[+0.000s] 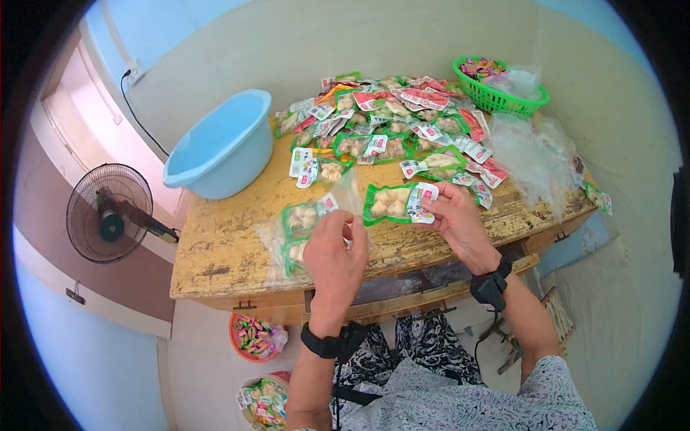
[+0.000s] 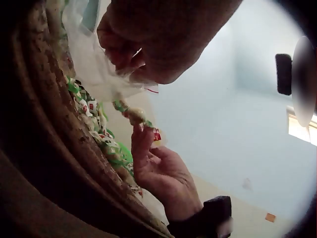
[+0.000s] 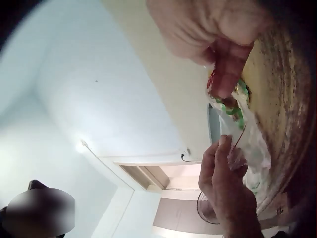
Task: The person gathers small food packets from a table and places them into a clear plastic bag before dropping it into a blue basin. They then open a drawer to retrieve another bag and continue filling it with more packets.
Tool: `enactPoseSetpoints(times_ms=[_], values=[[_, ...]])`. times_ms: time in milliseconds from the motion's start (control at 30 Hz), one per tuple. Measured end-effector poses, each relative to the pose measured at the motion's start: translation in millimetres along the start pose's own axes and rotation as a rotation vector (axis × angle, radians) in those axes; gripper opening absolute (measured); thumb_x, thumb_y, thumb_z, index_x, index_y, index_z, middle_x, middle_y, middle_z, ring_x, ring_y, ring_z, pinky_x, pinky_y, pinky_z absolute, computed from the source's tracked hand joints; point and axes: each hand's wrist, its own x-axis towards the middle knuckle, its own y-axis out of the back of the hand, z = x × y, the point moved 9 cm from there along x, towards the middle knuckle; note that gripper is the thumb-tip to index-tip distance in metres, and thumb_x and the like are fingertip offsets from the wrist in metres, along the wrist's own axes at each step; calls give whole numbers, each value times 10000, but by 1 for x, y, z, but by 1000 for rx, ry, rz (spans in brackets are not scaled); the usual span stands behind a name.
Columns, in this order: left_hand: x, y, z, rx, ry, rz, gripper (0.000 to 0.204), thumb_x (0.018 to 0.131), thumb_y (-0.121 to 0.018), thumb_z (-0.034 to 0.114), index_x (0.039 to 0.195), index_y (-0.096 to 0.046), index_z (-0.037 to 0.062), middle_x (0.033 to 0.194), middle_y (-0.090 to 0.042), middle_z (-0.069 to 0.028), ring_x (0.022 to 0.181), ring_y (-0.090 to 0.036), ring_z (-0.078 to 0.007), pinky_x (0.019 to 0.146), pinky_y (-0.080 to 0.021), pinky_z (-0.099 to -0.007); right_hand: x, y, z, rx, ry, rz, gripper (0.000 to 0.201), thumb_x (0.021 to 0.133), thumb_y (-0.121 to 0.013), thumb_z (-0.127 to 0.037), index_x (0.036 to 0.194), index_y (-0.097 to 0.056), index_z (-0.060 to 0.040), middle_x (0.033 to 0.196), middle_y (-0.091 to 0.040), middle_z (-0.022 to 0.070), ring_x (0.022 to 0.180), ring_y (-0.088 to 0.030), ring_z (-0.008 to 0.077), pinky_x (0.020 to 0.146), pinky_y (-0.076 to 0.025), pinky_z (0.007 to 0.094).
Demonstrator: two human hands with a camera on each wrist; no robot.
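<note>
Between thumb and fingers, my right hand (image 1: 460, 221) grips the printed end of a green-edged snack packet (image 1: 392, 204), whose clear window shows pale round pieces. My left hand (image 1: 335, 258) pinches the edge of a clear zip bag (image 3: 255, 144), which has a red line along its mouth. Two similar packets show through this bag in the head view, the upper packet (image 1: 302, 217) beside my left fingers. The held packet sits close to the right of the bag's mouth. In the left wrist view my right fingers (image 2: 143, 144) are on the packet's end.
A large heap of snack packets (image 1: 392, 118) covers the back of the worn wooden table (image 1: 215, 248). At left stands a blue basin (image 1: 223, 151); at back right, a green basket (image 1: 496, 97). Loose clear bags (image 1: 532, 161) lie at right. A fan (image 1: 109, 213) stands left of the table.
</note>
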Motion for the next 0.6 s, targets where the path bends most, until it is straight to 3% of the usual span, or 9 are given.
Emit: enactPoseSetpoints(times_ms=[100, 300, 400, 500, 600], values=[[-2, 3, 14, 33, -51, 3, 87, 934, -690, 123, 915, -668, 42, 767, -659, -91, 607, -636, -180, 563, -493, -322, -1, -16, -2, 52, 4, -37, 214, 989, -626, -48, 1187, -591, 26, 1116, -705, 109, 955, -721, 177, 803, -657, 354], [-2, 9, 23, 10, -105, 86, 69, 924, -695, 109, 928, -667, 46, 775, -662, -107, 604, -650, -215, 556, -499, -341, 1, -37, 24, -11, -121, -133, 220, 987, -629, -52, 1192, -586, 13, 1132, -701, 100, 1002, -711, 168, 830, -645, 347], [-3, 7, 29, 33, -154, 94, 51, 923, -685, 95, 919, -662, 49, 785, -669, -118, 616, -661, -255, 561, -506, -358, 2, -54, 35, 13, -174, -171, 216, 987, -635, -62, 1187, -584, 2, 1126, -696, 92, 1005, -706, 159, 824, -637, 338], [-2, 9, 36, -9, -166, 73, 98, 924, -659, 111, 872, -596, 56, 787, -636, -130, 654, -649, -339, 557, -495, -433, 8, -66, 47, 22, -200, -244, 212, 991, -639, -80, 1181, -584, -5, 1120, -685, 75, 998, -701, 151, 823, -626, 329], [-1, 13, 36, -17, -152, 71, 53, 900, -685, 80, 934, -652, 56, 804, -679, -129, 643, -667, -305, 568, -507, -401, 11, -84, 53, 35, -209, -333, 217, 1006, -631, -111, 1191, -585, -8, 1112, -671, 51, 988, -689, 139, 843, -606, 312]])
